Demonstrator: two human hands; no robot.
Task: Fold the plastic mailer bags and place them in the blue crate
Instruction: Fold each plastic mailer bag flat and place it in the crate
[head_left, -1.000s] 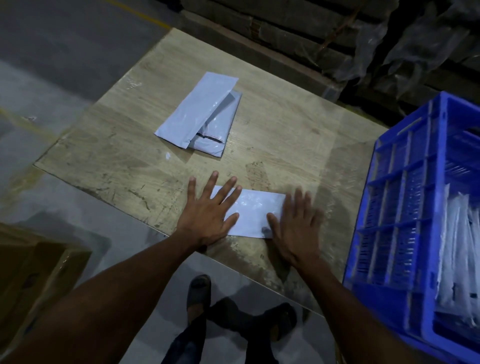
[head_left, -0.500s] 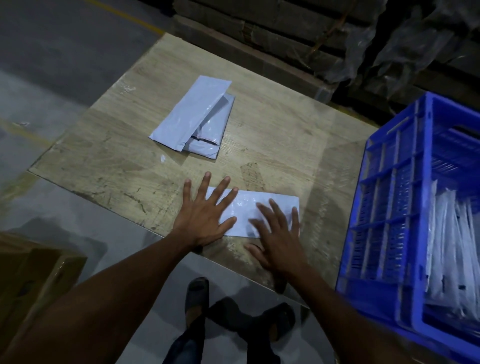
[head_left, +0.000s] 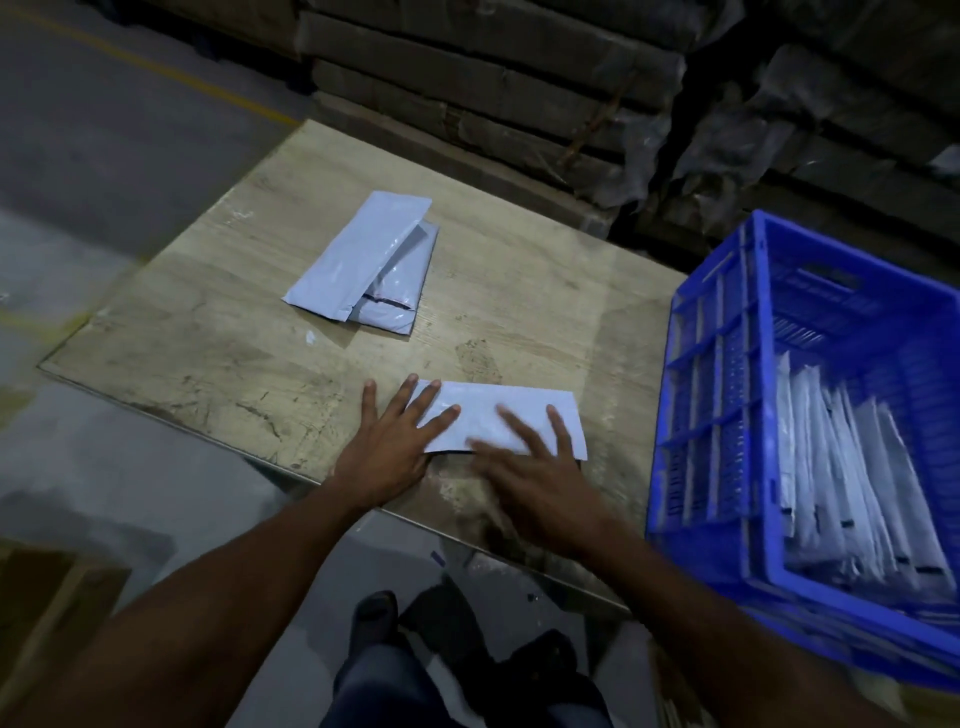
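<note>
A folded white mailer bag (head_left: 511, 413) lies flat near the front edge of the wooden table (head_left: 218, 332). My left hand (head_left: 392, 441) presses its left end with fingers spread. My right hand (head_left: 530, 467), blurred, lies flat over its lower middle with fingers spread. Two more white mailer bags (head_left: 366, 267) lie overlapped farther back on the table. The blue crate (head_left: 727, 395) stands at the right, with several folded mailers (head_left: 852, 478) standing inside it.
Stacked wrapped cardboard bundles (head_left: 519, 78) rise behind the table. A cardboard box (head_left: 47, 597) sits on the floor at lower left. My feet and legs (head_left: 457, 660) show below the table's front edge. Grey floor with a yellow line (head_left: 171, 70) lies to the left.
My right hand has slid leftward from the mailer's right end toward its middle, uncovering the right end. My left hand has stayed on the left end. The view has shifted slightly.
</note>
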